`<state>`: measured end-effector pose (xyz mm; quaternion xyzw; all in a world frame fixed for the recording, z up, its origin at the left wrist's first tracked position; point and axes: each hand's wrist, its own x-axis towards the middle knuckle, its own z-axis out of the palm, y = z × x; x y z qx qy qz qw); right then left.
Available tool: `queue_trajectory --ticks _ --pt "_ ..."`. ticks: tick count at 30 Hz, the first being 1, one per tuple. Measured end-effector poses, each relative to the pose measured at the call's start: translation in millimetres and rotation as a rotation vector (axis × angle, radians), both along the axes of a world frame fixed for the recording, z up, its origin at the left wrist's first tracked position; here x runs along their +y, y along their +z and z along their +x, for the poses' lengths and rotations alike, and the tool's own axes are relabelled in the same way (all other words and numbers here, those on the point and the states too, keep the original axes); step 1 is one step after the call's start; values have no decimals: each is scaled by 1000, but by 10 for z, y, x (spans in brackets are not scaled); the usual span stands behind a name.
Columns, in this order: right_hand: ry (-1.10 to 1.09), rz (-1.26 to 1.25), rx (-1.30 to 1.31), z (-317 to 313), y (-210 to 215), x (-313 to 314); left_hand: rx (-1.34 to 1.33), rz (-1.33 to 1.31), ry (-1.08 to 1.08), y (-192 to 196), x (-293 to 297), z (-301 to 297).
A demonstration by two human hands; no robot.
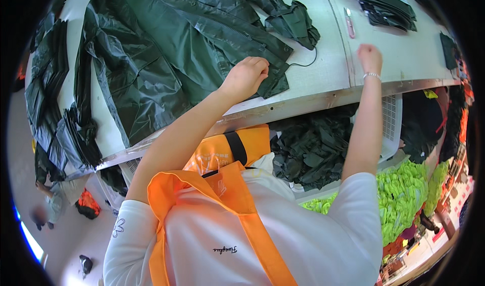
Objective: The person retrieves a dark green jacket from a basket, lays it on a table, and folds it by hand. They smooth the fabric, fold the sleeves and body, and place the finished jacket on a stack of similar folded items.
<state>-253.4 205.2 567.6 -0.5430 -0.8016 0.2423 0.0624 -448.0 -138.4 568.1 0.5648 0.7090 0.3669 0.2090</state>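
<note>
A dark green jacket point(202, 59) with a front zip lies spread over the white table. My left hand point(246, 78) rests at its near edge, fingers curled in; whatever they may grip is hidden. From the jacket's corner a thin dark cord point(312, 59) loops out onto the table. Farther right, my right hand point(370, 58) is closed like a fist above the tabletop, apart from the jacket; I cannot make out anything in it. Just beyond that hand lies a small slim tool with a pinkish handle point(350, 24).
Stacked dark pieces point(386, 6) lie at the far right of the table point(323, 79). More dark garments point(50, 79) hang over its left end. Under the near edge are a heap of dark cloth point(313, 144), a white plastic basket point(392, 119) and bright yellow-green cloth point(401, 195).
</note>
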Motion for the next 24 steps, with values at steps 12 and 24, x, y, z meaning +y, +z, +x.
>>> queue_trajectory --ticks 12,24 --pt "172 313 334 -503 -305 23 132 -99 33 -24 32 161" --pt "528 7 254 -120 138 -1956 -152 -61 75 -24 96 15"
